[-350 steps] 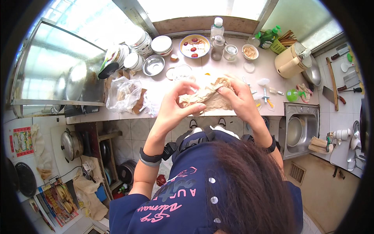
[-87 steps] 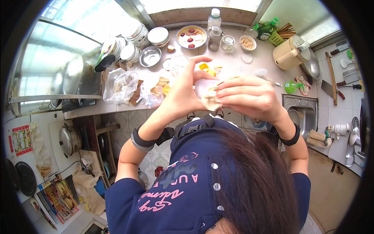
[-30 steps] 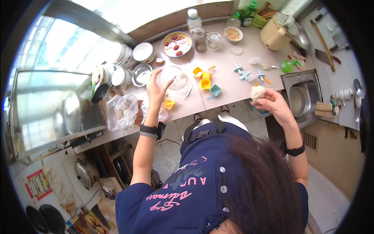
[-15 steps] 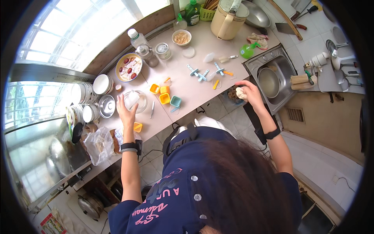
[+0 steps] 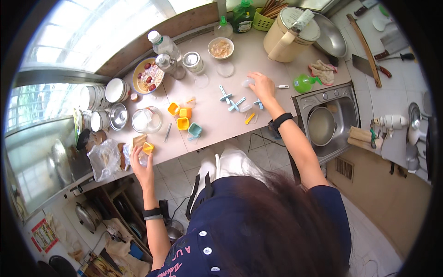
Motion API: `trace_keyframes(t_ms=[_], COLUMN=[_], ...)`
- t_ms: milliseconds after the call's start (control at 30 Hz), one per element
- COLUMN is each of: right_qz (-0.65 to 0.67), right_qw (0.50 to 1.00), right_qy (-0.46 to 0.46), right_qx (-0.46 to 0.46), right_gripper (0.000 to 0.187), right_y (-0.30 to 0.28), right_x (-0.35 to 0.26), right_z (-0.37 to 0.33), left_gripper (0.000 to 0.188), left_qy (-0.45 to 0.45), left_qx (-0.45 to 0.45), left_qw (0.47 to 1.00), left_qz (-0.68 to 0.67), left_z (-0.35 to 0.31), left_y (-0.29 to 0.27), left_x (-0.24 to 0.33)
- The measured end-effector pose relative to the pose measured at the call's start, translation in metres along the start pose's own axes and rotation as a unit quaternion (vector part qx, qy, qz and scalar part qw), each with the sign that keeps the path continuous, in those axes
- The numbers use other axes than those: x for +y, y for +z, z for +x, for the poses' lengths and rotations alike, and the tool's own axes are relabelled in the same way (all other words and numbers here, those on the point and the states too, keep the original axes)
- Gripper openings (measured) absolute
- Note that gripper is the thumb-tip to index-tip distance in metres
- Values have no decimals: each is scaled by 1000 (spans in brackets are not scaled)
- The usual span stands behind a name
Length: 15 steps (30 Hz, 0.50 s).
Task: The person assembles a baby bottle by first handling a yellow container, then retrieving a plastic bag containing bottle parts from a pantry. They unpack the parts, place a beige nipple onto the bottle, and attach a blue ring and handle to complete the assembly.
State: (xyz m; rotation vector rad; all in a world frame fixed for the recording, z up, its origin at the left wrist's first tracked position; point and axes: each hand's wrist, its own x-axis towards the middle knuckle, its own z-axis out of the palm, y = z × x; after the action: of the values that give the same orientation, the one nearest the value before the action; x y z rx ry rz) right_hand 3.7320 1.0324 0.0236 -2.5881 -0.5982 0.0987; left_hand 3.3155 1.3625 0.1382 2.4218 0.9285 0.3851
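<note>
My right hand (image 5: 263, 87) is over the counter, its fingers curled at the right edge of a translucent oval piece (image 5: 247, 83). Pale blue cross-shaped sticks (image 5: 236, 105) and an orange stick (image 5: 249, 118) lie just below it. My left hand (image 5: 142, 167) is at the front edge of the counter, thumb and fingers apart beside a small yellow square cup (image 5: 147, 147); I cannot tell whether they touch it. More yellow cups (image 5: 183, 123) and a teal one (image 5: 194, 129) stand between my hands.
A clear round bowl (image 5: 146, 120), stacked dishes (image 5: 92, 98) and a plastic bag (image 5: 102, 157) are at the left. Jars and a bowl of pale pieces (image 5: 221, 48) line the back. A green spray bottle (image 5: 304, 83) stands near the sink (image 5: 347, 104) at the right.
My right hand has moved from beyond the front edge to the oval piece; the white crumpled thing it held is out of sight. My left hand has moved from the clear bowl toward the yellow cup.
</note>
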Motion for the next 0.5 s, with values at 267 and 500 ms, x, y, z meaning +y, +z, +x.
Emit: trace_keyframes(t_ms=[267,500], right_qz=[352,477], right_qw=[929,850], right_qy=[95,219], right_qx=[62,51], right_gripper=[45,35], right_y=[-137,-238], right_x=[10,135], right_z=[12,-153], left_gripper=[40,31], left_qy=[-44,-41], left_qx=[21,34], left_qw=[999,998], left_qz=[6,-30], left_z=[-48,-85], left_y=[-12,-17], left_x=[-4,-25])
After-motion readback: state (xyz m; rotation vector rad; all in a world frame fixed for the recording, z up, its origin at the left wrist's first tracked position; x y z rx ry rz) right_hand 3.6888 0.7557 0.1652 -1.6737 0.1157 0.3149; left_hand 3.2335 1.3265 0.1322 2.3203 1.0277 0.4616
